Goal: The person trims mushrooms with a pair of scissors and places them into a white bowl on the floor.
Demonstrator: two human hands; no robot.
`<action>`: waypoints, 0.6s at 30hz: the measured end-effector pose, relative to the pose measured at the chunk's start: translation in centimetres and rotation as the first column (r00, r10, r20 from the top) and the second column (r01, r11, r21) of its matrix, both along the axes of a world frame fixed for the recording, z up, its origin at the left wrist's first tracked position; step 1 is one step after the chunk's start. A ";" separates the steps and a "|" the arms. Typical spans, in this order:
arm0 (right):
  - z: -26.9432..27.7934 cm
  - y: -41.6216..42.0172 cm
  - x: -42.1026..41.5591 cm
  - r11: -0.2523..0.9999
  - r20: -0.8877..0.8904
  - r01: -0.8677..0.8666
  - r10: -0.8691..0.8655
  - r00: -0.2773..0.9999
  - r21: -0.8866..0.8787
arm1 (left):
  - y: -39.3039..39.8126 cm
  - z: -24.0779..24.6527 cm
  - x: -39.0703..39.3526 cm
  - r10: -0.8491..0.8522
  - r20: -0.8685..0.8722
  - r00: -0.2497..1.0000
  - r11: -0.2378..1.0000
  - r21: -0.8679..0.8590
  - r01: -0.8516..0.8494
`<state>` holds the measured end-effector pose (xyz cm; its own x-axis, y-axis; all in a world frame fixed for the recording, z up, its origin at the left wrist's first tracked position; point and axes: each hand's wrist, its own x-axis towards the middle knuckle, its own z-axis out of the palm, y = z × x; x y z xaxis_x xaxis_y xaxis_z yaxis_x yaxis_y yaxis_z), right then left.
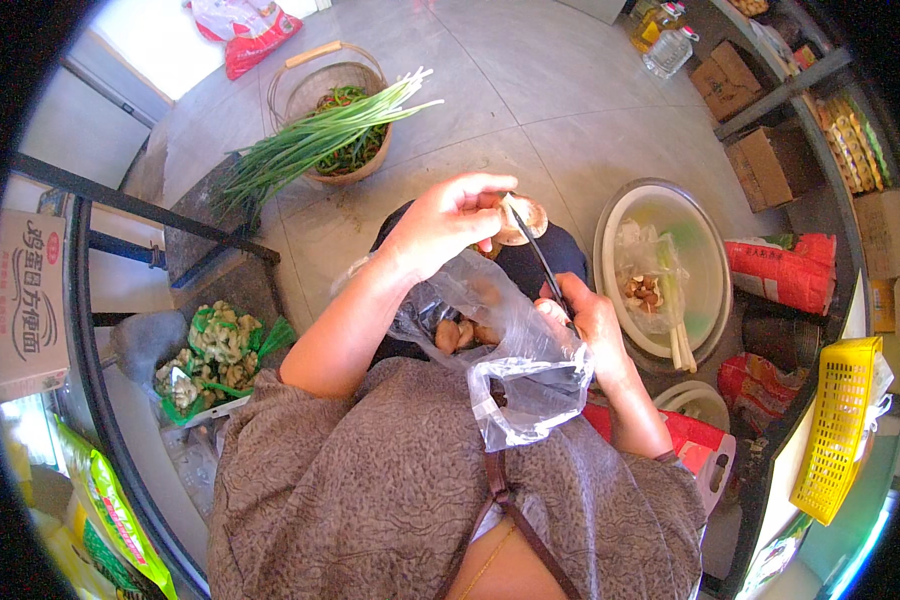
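My left hand [457,221] grips a mushroom [523,220] with a brown cap edge, its pale underside towards me. In my right hand [581,311] is a knife [534,247] with a dark blade, whose tip touches the mushroom near its stem. A clear plastic bag [525,390] lies open across my lap, under my forearms. Several brown mushrooms [457,334] show inside it; the film hides part of them. To my right, a pale basin [709,292] holds a plastic bag with cut brown pieces [643,294] and some white scallion stalks [677,341].
Long scallions [330,142] lie across a handled basket [345,178] with peppers ahead on the left. Left of me, green net bags hold mushroom clusters [225,334] beside a black metal frame [142,204]. Shelves with cardboard boxes [761,169] and a yellow plastic basket [836,427] line the right.
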<state>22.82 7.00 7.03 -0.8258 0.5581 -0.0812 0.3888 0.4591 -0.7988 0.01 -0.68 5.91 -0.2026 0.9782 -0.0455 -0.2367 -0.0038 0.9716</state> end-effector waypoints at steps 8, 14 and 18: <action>-0.2 -0.2 0.5 0.994 -0.059 -0.029 0.023 0.998 -0.109 | 0.1 -0.6 -1.4 -0.223 -0.007 0.975 0.975 0.010 0.223; 0.0 0.2 1.3 0.936 -0.169 -0.145 0.094 0.981 -0.322 | -0.1 -0.6 -1.6 -0.401 0.249 0.882 0.914 0.166 0.369; -0.7 0.6 2.1 0.814 -0.207 -0.217 0.122 0.971 -0.538 | -0.4 -0.8 -1.3 -0.445 0.373 0.814 0.896 0.188 0.403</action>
